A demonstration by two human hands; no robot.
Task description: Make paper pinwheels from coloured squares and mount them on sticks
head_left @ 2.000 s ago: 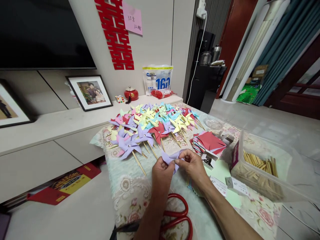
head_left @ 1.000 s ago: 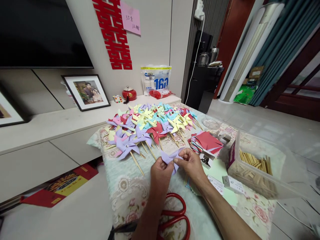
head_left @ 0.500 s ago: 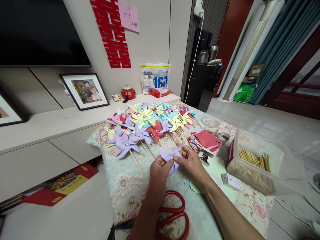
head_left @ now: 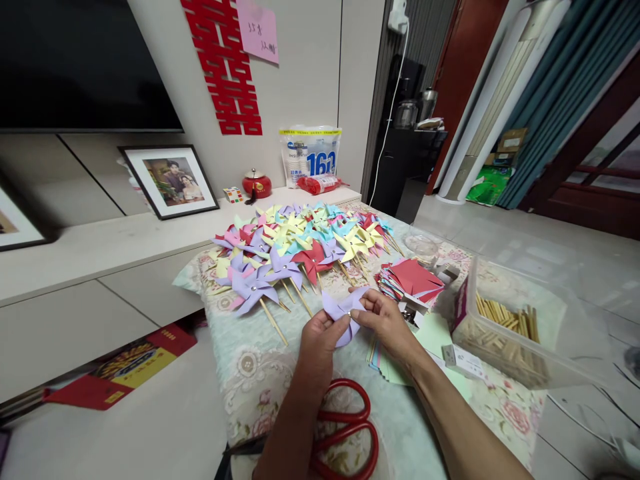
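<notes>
Between my two hands is a purple paper pinwheel (head_left: 334, 305), its blades folded in toward the centre, where a small shiny spot shows. My left hand (head_left: 320, 337) pinches its lower left side with thumb and fingers. On the right side, my right hand (head_left: 381, 319) grips the paper, its thumb pressed near the centre. No stick is visible on this pinwheel. Finished pinwheels on sticks, among them a purple one (head_left: 253, 289) and a red one (head_left: 313, 261), lie in a pile just beyond my hands. Red-handled scissors (head_left: 350, 427) rest below, partly hidden by my left forearm.
Right of my hands are a stack of cut paper squares (head_left: 415, 279), a small open box of metal pins (head_left: 412, 313), pale green sheets (head_left: 434, 333) and a small white box (head_left: 463, 362). A clear plastic bin (head_left: 500, 333) of wooden sticks stands at the table's right edge.
My right thumb has shifted slightly at the pinwheel's centre, and a small shiny spot now shows there. Both hands otherwise keep nearly the same place.
</notes>
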